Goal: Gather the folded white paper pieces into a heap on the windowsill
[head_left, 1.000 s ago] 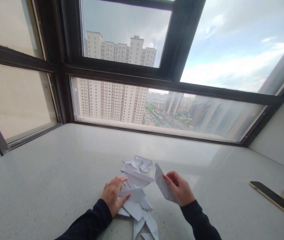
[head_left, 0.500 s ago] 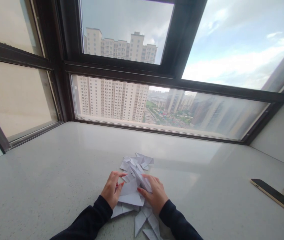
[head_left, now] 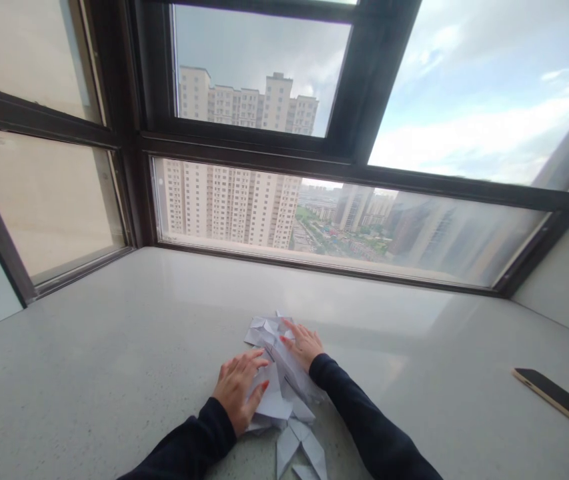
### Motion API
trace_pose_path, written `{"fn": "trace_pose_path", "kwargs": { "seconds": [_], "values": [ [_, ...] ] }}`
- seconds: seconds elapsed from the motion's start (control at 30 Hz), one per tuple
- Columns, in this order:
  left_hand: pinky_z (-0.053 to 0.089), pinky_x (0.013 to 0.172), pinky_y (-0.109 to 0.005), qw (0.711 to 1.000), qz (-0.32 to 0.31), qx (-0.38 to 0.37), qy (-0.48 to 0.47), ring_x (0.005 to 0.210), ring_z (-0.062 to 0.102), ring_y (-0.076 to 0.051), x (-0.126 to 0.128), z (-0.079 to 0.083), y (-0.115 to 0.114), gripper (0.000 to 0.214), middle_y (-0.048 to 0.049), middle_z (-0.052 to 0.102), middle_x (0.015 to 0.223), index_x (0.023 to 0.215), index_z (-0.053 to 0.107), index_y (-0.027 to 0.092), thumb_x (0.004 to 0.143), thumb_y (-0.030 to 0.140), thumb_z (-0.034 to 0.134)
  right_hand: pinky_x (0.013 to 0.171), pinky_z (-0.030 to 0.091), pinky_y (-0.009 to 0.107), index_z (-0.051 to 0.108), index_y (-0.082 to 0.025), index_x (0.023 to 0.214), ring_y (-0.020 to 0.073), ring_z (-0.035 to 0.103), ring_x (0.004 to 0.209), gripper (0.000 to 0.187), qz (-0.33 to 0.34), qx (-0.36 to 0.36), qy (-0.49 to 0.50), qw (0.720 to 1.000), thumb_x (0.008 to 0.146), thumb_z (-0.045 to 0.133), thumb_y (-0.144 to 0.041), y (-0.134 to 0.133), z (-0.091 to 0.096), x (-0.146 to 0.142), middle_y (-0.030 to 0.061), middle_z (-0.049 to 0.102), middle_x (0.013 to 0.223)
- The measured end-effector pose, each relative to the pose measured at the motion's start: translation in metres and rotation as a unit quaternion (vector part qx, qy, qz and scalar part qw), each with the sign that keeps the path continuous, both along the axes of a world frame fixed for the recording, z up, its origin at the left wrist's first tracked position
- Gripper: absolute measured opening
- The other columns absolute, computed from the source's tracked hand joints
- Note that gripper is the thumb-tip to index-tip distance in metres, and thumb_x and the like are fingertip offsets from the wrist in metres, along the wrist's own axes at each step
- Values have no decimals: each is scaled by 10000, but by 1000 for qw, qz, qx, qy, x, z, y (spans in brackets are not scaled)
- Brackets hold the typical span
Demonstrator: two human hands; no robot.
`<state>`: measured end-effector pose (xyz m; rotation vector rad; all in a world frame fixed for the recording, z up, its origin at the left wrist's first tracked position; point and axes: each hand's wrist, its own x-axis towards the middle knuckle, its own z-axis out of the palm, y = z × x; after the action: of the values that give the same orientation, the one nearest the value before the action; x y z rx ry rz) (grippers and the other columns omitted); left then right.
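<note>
On a pale, speckled surface (head_left: 114, 360) under a dark-framed window (head_left: 264, 148), a heap of folded white papers (head_left: 279, 400) lies at six o'clock from the view's centre. The person's left hand (head_left: 241, 387), at the heap's nine o'clock, rests on it, thumb spread wide of the fingers. The right hand (head_left: 302, 343) touches it at one o'clock, fingers slightly apart; I cannot tell whether they pinch a sheet. A dark phone (head_left: 564, 403) lies well apart at four o'clock.
</note>
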<state>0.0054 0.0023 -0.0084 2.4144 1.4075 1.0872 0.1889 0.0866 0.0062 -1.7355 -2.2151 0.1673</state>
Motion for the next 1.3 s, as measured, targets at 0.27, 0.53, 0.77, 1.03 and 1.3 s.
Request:
{"fn": "trace_pose_path", "kwargs": {
  "seconds": [0.27, 0.53, 0.77, 1.03, 1.3],
  "values": [
    [361, 801, -386, 999, 32, -30, -10, 1006, 437, -216, 0, -6, 8, 312, -64, 487, 1115, 1040, 439, 221, 744, 262, 354, 686, 364, 278, 559, -188, 786, 152, 530, 701, 352, -20, 59, 108, 992, 766, 316, -442, -13, 4, 14, 42, 593, 745],
    [335, 825, -405, 997, -13, -69, 38, 1014, 429, -228, 2, 3, 1, 287, -41, 501, 1098, 963, 490, 243, 678, 263, 452, 750, 355, 343, 484, -126, 1042, 267, 465, 947, 693, -99, -1, 98, 990, 449, 645, -446, 32, 1, -21, 140, 534, 1008],
    [330, 847, -389, 996, -1, -87, 19, 1021, 421, -217, 1, 1, 5, 319, -52, 486, 1114, 980, 490, 222, 662, 241, 468, 608, 419, 267, 565, -170, 856, 164, 556, 659, 290, -104, 39, 194, 975, 579, 560, -254, 26, 14, -15, 27, 606, 691],
    [366, 822, -376, 992, -13, -60, -108, 967, 462, -220, 1, -6, 11, 305, -71, 527, 1025, 972, 494, 205, 671, 194, 445, 400, 414, 237, 505, -118, 933, 113, 488, 422, 441, -68, 130, 448, 882, 621, 524, -430, -22, 36, 18, 8, 576, 582],
    [326, 871, -379, 974, 72, -20, -213, 1071, 377, -196, -7, 6, 10, 342, -92, 412, 1164, 1109, 350, 180, 775, 252, 333, 702, 438, 324, 434, -171, 1066, 183, 510, 835, 407, 20, 115, 284, 952, 718, 435, -381, -64, 12, 10, 103, 520, 958]
  ]
}}
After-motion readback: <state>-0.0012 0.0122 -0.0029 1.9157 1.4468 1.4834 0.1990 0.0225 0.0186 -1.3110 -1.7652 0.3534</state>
